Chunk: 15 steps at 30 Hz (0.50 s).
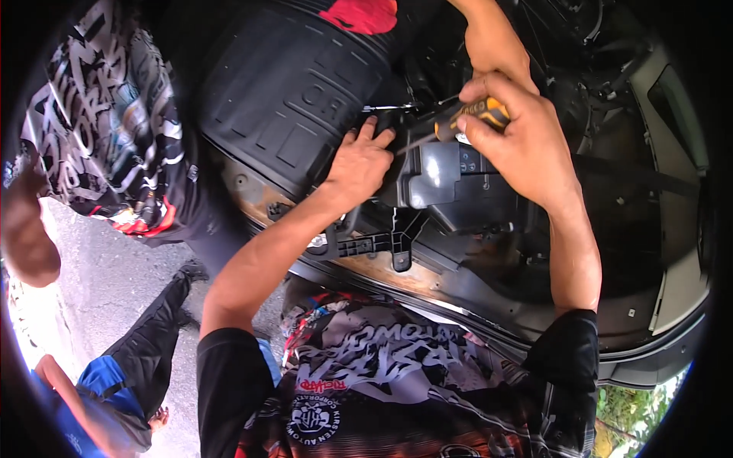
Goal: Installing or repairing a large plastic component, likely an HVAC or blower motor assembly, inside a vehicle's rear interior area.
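Note:
In my right hand (527,130) is a screwdriver (450,126) with a yellow and dark handle, its shaft angled down to the left. The tip ends close to the fingers of my left hand (359,164). That hand lies with its fingers spread on dark parts beside a black ribbed plastic cover (298,91); whether it presses on something under the fingertips is hidden. Below the screwdriver sits a black plastic box (435,179) with a shiny top. A thin chrome bar (389,108) lies just beyond my left fingertips.
Another person's forearm (496,42) reaches in from the far side, close to my right hand. A red cloth (363,14) rests on the cover's far end. A black bracket (401,237) stands near the front body edge. People stand and sit at the left on grey pavement (153,294).

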Each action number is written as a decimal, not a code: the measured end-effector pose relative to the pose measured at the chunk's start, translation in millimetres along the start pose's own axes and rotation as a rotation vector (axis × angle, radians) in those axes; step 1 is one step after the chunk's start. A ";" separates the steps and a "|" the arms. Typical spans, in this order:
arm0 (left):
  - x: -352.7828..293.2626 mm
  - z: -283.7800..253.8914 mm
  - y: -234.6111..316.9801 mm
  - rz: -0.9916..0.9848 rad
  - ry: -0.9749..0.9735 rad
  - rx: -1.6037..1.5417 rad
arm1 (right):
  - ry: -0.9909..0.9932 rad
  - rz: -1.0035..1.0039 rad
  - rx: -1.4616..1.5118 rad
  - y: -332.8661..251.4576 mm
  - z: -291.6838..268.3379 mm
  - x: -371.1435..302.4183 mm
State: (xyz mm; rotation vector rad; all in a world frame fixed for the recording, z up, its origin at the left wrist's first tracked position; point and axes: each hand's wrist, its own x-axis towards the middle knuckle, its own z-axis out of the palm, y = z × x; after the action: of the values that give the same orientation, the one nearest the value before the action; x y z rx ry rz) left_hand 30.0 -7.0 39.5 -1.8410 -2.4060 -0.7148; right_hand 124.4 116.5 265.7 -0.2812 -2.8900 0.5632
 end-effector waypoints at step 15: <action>-13.3 3.7 25.1 0.018 0.059 0.220 | 0.066 -0.100 -0.092 9.8 22.4 -2.6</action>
State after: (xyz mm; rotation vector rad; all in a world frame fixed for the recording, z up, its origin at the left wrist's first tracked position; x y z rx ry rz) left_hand 58.0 -12.7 40.7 -1.7286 -2.3220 -0.4741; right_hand 123.7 117.0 241.2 -0.1639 -2.8514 0.3981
